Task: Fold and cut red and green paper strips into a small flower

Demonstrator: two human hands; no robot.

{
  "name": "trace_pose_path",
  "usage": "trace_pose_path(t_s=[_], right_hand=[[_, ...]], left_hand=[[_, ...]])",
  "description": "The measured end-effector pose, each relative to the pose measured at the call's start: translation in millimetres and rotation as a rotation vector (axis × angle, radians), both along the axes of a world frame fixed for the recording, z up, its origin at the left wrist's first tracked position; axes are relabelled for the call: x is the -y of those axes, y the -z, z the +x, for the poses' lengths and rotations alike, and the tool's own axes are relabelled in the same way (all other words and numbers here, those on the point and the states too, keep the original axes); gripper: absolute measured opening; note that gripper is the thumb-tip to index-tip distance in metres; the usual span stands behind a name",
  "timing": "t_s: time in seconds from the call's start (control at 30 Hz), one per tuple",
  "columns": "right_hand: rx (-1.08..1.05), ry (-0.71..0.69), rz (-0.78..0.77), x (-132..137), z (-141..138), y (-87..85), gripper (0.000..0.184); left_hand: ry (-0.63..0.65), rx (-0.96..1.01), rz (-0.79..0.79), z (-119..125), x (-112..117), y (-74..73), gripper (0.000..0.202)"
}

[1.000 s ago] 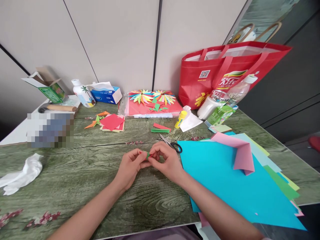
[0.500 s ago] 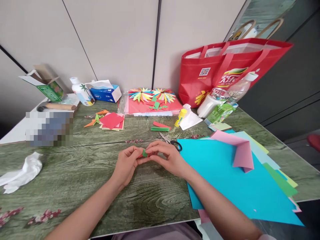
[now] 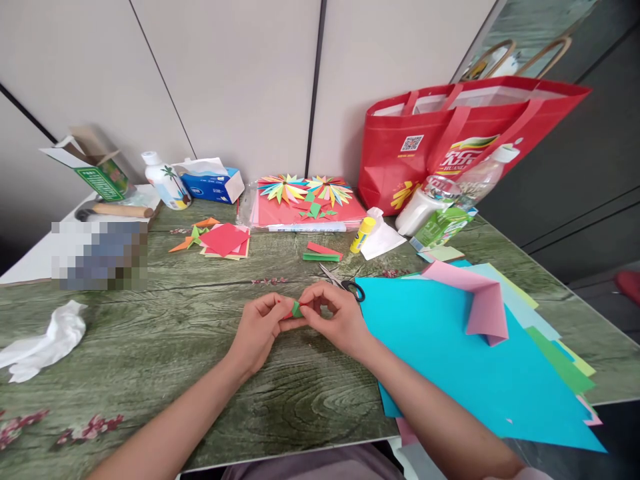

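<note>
Between both hands is a small folded paper piece (image 3: pixel 296 309), green and red, mostly covered by fingers. My left hand (image 3: pixel 261 327) pinches it from the left with thumb and fingers. From the other side my right hand (image 3: pixel 336 317) grips it between thumb and fingertips. Just beyond my right hand lie scissors (image 3: pixel 345 283) with black handles. Farther off are a folded green paper strip (image 3: pixel 321 257) and a red paper strip (image 3: pixel 324 249), beside a yellow glue stick (image 3: pixel 362 235).
Large blue paper (image 3: pixel 450 347) covers the right side, with a folded pink sheet (image 3: pixel 463 287) on top. Red square papers (image 3: pixel 226 239) lie left of centre. Paper stars (image 3: pixel 283 189) rest on a packet at the back, near a red bag (image 3: pixel 400 147). Crumpled tissue (image 3: pixel 55 340) lies left.
My right fingers have closed into a tighter pinch on the paper piece. Both hands and the piece sit slightly farther right in view, which has itself shifted a little.
</note>
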State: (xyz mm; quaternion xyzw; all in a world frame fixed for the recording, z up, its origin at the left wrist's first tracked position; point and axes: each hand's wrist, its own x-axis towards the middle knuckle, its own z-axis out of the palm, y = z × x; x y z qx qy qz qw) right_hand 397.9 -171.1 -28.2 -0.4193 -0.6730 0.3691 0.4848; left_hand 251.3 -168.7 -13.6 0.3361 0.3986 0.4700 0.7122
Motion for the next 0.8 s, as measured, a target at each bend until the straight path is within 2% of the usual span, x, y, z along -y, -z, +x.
trace_pose_path(t_s=[0.23,0.53,0.7,0.8], right_hand=[[-0.020,0.031,-0.050,0.3,-1.5,-0.9,0.004],[-0.091,0.011,-0.126,-0.9,-2.7,0.1,0.003],[-0.110,0.005,-0.104,-3.1,-0.2,1.8,0.006],[-0.100,-0.049,-0.070,-3.9,3.3,-1.4,0.008]], left_hand=[[-0.005,-0.018,0.020,2.1,1.5,1.1,0.018],[0.028,0.015,0.040,1.4,1.8,2.2,0.014],[0.041,0.023,0.008,1.1,2.3,1.5,0.016],[0.054,0.017,-0.004,1.0,1.6,0.0,0.015]])
